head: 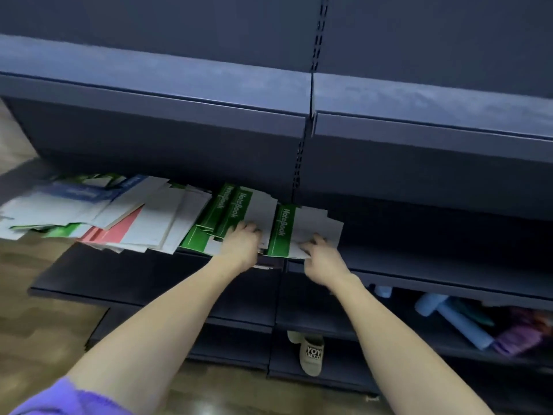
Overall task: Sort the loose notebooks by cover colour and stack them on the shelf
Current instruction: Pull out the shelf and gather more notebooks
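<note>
Now left grip [242,244] flat on green notebooks [227,217]; right grip [321,259] pinches separate green notebook [281,229].

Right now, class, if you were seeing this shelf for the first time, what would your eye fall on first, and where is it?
The green notebooks marked "NoteBook" stand out at the middle of the dark shelf, with the left hand resting on them and the right hand gripping another green notebook just to their right. To the left lies a messy heap of white, blue and red notebooks, some jutting past the shelf's front edge.
</note>
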